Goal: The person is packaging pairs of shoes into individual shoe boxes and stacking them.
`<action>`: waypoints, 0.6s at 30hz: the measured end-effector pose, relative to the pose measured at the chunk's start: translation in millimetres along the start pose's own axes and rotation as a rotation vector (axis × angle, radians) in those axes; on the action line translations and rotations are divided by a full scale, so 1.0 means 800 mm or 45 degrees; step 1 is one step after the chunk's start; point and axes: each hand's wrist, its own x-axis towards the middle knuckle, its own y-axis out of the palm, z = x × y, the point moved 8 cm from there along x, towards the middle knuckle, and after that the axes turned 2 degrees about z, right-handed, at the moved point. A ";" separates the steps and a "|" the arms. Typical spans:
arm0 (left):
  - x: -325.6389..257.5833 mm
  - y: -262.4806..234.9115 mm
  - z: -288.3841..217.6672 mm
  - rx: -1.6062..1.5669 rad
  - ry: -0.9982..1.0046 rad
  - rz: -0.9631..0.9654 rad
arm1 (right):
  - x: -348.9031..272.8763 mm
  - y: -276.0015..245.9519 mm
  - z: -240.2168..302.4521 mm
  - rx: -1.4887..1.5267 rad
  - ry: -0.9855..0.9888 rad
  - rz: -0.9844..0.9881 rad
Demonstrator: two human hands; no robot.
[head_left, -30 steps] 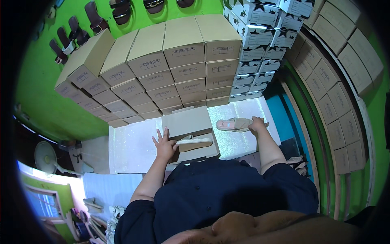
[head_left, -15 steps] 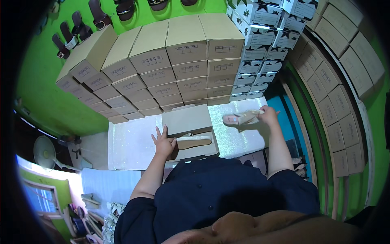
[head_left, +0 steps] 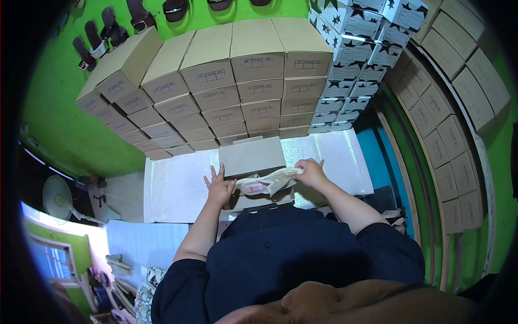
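Note:
An open brown cardboard shoebox (head_left: 253, 154) sits in front of me on a white, glittery tabletop, its lid part folded toward the far side. My left hand (head_left: 219, 190) rests at the box's left end, fingers spread and thumb over the edge. Above the box's opening, my right hand (head_left: 311, 174) grips a cream sandal (head_left: 272, 181) by its right end, with a pinkish patch on its insole showing. The sandal covers most of what lies inside the box, including the shoe seen there a moment earlier.
Stacked brown shoeboxes (head_left: 210, 75) line the table's back, beside white boxes with black stars (head_left: 350, 51). Sandals (head_left: 143, 16) hang on the green wall. More boxes fill a shelf (head_left: 440, 124) at right. A fan (head_left: 58, 197) stands far left.
My right hand has brought the sandal leftward and nearer, from over the tabletop at right to above the box. The left hand has stayed at the box's left end.

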 end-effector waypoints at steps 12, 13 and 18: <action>-0.012 -0.006 -0.016 0.130 0.031 0.079 | -0.016 0.095 0.056 -0.189 -0.287 -0.089; -0.014 -0.006 -0.018 0.146 0.039 0.098 | -0.017 0.100 0.056 -0.277 -0.313 -0.055; -0.022 -0.010 -0.024 0.158 0.061 0.076 | -0.016 0.109 0.052 -0.463 -0.347 -0.022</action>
